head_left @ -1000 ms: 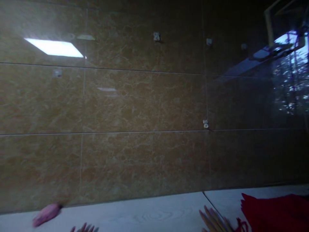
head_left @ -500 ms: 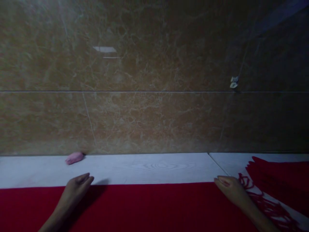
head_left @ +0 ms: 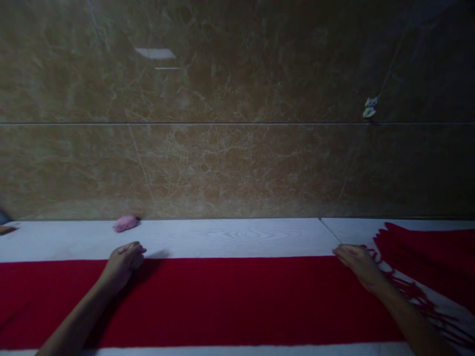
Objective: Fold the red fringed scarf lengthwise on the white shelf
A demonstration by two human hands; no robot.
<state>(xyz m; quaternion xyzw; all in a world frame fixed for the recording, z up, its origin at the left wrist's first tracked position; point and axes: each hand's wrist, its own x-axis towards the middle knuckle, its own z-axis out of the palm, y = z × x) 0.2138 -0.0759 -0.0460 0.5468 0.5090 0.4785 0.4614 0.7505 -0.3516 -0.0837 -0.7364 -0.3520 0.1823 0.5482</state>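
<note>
A long red scarf (head_left: 237, 301) lies flat across the white table, its fringe (head_left: 411, 296) spread at the right end. My left hand (head_left: 124, 264) is closed over the scarf's far edge, left of the middle. Its fingers are curled, a shadow falls beside it, and no cloth shows between them. At the far right corner, by the fringe, my right hand (head_left: 358, 264) has its fingers pressed together on the scarf's edge. The underside of its grip is hidden.
Another red fringed cloth (head_left: 426, 252) lies at the right. A small pink object (head_left: 126, 223) sits against the brown marbled wall (head_left: 237, 168). A small light-coloured figure (head_left: 370, 107) is on the wall. A brown item (head_left: 6, 230) shows at the left edge.
The view has tipped downward, so the scarf's near edge now shows. My left hand's fingers are curled in more; my right hand stays at the corner with its fingers closer together.
</note>
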